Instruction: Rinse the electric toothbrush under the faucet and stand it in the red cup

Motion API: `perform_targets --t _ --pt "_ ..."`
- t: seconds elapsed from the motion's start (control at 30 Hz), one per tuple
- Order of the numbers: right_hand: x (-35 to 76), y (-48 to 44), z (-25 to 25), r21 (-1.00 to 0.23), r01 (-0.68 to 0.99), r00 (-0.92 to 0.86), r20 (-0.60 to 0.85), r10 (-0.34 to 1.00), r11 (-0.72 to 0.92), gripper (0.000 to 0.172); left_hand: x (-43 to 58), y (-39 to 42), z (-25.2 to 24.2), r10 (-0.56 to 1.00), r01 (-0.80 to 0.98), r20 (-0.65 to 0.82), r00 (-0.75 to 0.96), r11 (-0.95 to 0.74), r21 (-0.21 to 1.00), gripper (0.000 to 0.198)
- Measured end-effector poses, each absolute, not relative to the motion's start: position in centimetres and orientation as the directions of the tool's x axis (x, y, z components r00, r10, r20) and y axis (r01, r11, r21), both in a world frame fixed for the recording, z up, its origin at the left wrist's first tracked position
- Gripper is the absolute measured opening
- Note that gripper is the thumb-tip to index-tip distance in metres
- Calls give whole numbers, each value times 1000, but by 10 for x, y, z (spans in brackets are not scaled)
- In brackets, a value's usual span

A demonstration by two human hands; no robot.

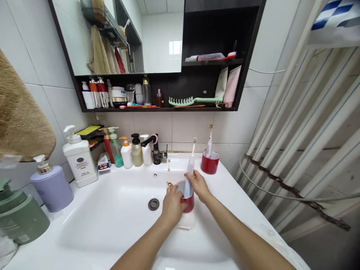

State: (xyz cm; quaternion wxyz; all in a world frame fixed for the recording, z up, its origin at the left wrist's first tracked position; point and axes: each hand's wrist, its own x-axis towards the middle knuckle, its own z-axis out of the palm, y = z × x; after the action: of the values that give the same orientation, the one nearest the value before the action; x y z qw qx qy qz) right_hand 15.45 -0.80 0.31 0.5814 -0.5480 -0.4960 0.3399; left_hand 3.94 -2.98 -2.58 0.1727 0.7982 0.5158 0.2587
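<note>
My left hand is wrapped round a red cup over the right side of the sink. An electric toothbrush with a pale pink and blue handle stands in this cup, its head pointing up. The fingers of my right hand pinch the handle just above the cup's rim. Beneath the cup, a white cloth or pad shows in part. A second red cup stands on the counter behind, with another electric toothbrush in it.
The white sink has a black faucet at its back and a drain. Pump bottles line the left and back edge. Above hangs a dark mirror cabinet with toiletries and a green hairbrush. Pipes run down the right.
</note>
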Motion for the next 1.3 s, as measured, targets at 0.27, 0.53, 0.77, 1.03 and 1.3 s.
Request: perform_targets --t 0.27,0.53,0.77,1.03,1.3 --pt "157 5 -14 -892 443 214 199 956 87 22 45 -15 -17 885 730 268 380 -465 501 15" --pt "182 57 33 -772 634 214 230 949 44 24 76 36 20 804 722 438 402 -572 389 17" --pt "200 91 44 -692 720 282 229 932 -48 26 103 79 25 801 724 445 400 -574 382 17" --pt "206 115 43 -633 765 387 311 868 -114 27 115 103 21 797 712 449 403 -581 393 20" --pt "204 99 49 -584 802 405 383 830 -122 26 120 106 25 772 617 473 424 -629 474 30"
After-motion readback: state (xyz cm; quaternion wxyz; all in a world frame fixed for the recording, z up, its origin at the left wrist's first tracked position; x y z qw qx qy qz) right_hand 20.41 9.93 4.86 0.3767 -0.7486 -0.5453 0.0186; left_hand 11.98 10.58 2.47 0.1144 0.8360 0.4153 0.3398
